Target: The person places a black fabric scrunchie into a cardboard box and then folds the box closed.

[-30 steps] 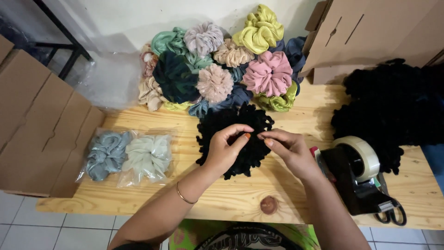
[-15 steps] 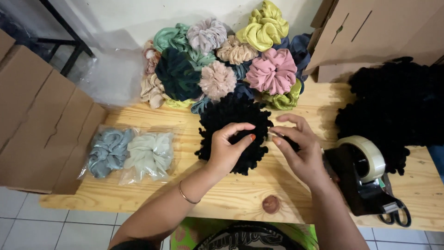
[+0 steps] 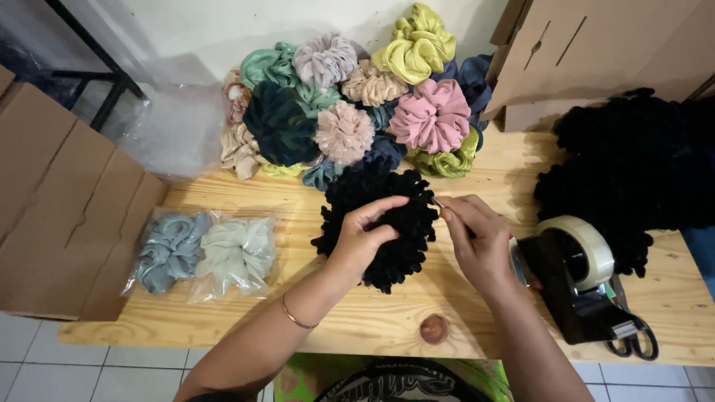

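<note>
A black ruffled scrunchie (image 3: 402, 223) lies on the wooden table (image 3: 357, 327) in the middle of the view. My left hand (image 3: 363, 237) presses on top of it with fingers curled over the fabric. My right hand (image 3: 477, 238) is at the scrunchie's right edge, pinching a small thin object between thumb and forefinger; what it is I cannot tell. A thin gold bangle (image 3: 294, 316) sits on my left wrist.
A heap of coloured scrunchies (image 3: 350, 97) fills the table's back. A black scrunchie pile (image 3: 633, 164) lies at right. A black tape dispenser (image 3: 577, 279) with scissors (image 3: 633, 342) stands front right. Two bagged scrunchies (image 3: 205, 253) lie left. Cardboard boxes (image 3: 59, 193) flank both sides.
My left hand has shifted from pinching the scrunchie's top edge to pressing down on its middle. My right hand has stayed at the right edge, still pinching.
</note>
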